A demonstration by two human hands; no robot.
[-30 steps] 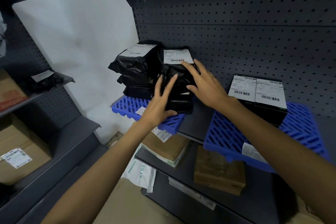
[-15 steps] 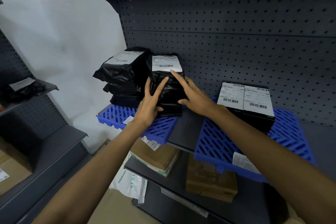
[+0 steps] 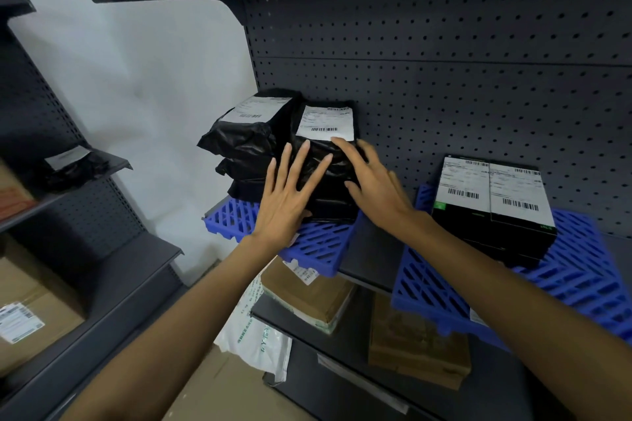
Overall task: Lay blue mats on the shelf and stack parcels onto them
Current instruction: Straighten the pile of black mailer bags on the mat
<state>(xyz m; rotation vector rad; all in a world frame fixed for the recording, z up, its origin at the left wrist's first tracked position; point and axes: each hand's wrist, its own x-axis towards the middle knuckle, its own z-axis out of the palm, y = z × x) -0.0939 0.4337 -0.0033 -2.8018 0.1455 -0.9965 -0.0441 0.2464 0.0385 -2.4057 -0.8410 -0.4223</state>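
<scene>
Two blue lattice mats lie on the dark shelf (image 3: 371, 249): the left mat (image 3: 318, 246) and the right mat (image 3: 574, 280). On the left mat stand two stacks of black bagged parcels with white labels, the left stack (image 3: 246, 143) and the right stack (image 3: 328, 154). My left hand (image 3: 287, 195) lies flat with straight fingers against the front of the right stack. My right hand (image 3: 372, 181) touches the same stack from the right, fingers spread. Two black boxed parcels (image 3: 492, 205) with labels sit on the right mat.
A pegboard back panel (image 3: 444, 79) rises behind the shelf. On the shelf below lie brown cardboard parcels (image 3: 307, 294) (image 3: 417, 345) and a white bag (image 3: 253, 335). A second rack at the left holds a black bag (image 3: 71, 164) and cardboard boxes (image 3: 30, 311).
The view has shifted slightly. Both hands stay on the right black stack; my right hand's fingers have spread and moved a little up toward the label.
</scene>
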